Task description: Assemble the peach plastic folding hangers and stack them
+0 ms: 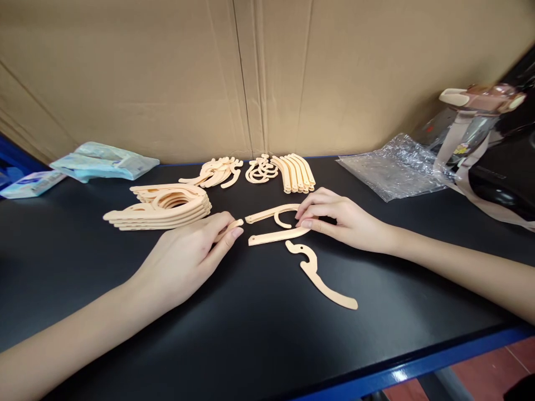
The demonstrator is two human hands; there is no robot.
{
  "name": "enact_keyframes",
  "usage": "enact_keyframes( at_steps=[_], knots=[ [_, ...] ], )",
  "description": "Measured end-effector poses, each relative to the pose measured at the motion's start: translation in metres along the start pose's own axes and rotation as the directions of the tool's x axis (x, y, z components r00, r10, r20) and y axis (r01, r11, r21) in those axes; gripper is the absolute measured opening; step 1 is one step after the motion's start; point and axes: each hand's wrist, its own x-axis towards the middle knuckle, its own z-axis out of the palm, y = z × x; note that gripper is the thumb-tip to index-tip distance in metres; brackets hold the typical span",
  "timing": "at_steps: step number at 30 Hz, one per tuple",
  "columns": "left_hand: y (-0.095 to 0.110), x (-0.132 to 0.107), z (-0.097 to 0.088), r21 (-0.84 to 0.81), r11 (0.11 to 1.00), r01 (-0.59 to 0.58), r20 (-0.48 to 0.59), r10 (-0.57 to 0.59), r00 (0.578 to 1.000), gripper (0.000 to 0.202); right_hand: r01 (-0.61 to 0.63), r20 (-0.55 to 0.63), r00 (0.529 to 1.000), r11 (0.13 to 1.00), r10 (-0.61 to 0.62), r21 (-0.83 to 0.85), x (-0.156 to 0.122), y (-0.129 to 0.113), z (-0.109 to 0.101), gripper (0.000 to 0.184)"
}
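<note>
My left hand [188,256] is closed in a pinch on a cream plastic hanger piece [234,224]; most of it is hidden in my fingers. My right hand [334,220] grips the right ends of the loose hanger parts, with fingertips on a curved hanger arm [273,238]. Just behind that arm lies a second hanger arm [263,214], with a thin hook [281,221] beside it. My fingers cover the far ends of these parts. A hanger arm with a curled end [321,284] lies on the table, in front of my right hand and apart from it.
Stacked hanger pieces [163,209] stand at left. Behind are a pile of curled-end arms [215,171], hooks [261,169] and a row of arms [293,174]. Tissue packs [100,161], a clear plastic bag [388,167] and a strapped bottle [476,106] flank the black table [234,334]. Cardboard [167,78] stands behind.
</note>
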Motion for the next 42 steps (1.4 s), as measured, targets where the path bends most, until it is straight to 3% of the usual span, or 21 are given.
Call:
enact_keyframes(
  at_steps=[5, 8, 14, 19, 25, 35, 42],
  knots=[
    [-0.005, 0.004, 0.001, 0.086, 0.973, -0.212, 0.017, 0.211, 0.977, 0.034, -0.033, -0.019, 0.999, 0.998, 0.034, 0.056, -0.001, 0.000, 0.000, 0.034],
    [-0.007, 0.005, 0.000, 0.123, 0.959, -0.254, 0.015, 0.254, 0.967, 0.030, -0.042, -0.024, 0.999, 0.996, 0.044, 0.079, 0.000, 0.000, 0.001, 0.035],
    [-0.005, 0.005, 0.005, 0.158, 0.955, -0.253, -0.034, 0.261, 0.965, 0.033, -0.048, -0.013, 0.999, 0.996, 0.049, 0.080, 0.000, -0.001, 0.000, 0.038],
    [-0.005, 0.006, 0.008, 0.251, 0.928, -0.277, -0.041, 0.296, 0.954, 0.043, -0.044, 0.018, 0.999, 0.998, 0.045, -0.044, -0.001, -0.001, -0.001, 0.020],
    [-0.006, 0.006, 0.006, 0.299, 0.897, -0.326, -0.032, 0.351, 0.936, 0.052, 0.014, 0.055, 0.998, 1.000, -0.015, 0.014, -0.001, -0.001, -0.001, 0.017],
    [0.012, 0.002, 0.008, 0.224, 0.946, -0.234, -0.098, 0.261, 0.960, 0.057, 0.122, -0.031, 0.992, 0.992, -0.122, -0.018, 0.000, -0.008, -0.001, 0.011],
    [0.005, 0.002, 0.012, 0.093, 0.957, -0.274, -0.108, 0.284, 0.953, 0.051, 0.108, -0.027, 0.994, 0.994, -0.107, 0.014, 0.002, -0.011, 0.001, 0.015]
  ],
)
